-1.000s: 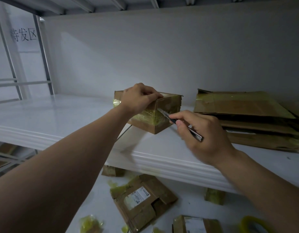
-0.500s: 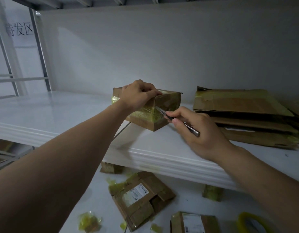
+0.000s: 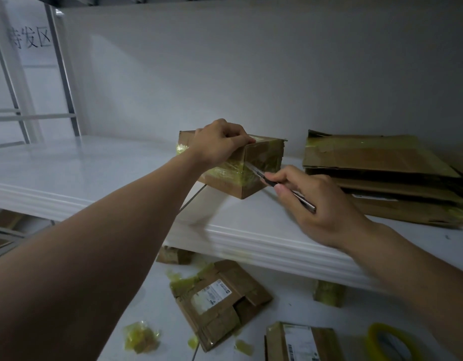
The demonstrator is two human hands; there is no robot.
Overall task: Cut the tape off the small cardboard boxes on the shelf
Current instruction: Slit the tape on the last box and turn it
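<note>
While pinning small brown cardboard box (image 3: 264, 155) from above w/ L hand (image 3: 217, 145), fingers curled over its top front edge, grips slim silver metal utility knife (image 3: 304, 203) in R hand (image 3: 327, 207), thumb + fingers wrapped round handle. Blade tip against box's near vertical corner, right at upper edge of yellowish clear tape band (image 3: 229, 171) round the box's middle. Box location: on white upper shelf board (image 3: 69, 173), approx centre of view, set back from front lip, one corner toward camera. More tape across lid + far L corner. Just R of box, not touching: stack of flattened brown cardboard sheets (image 3: 376, 157) w/ yellowish tape remnants, same shelf. Below, on lower white surface (image 3: 290, 290): opened brown cardboard box w/ white label (image 3: 220, 300), second labelled brown box (image 3: 298, 342) at bottom edge, crumpled yellowish tape scraps (image 3: 140, 337), yellow-rimmed tape roll (image 3: 389, 342) bottom R, small tape-wrapped lump (image 3: 328, 293) under shelf lip. Black characters on wall panel (image 3: 29, 39) upper L. Slight blur on R hand; can't tell depth of blade in tape.
</note>
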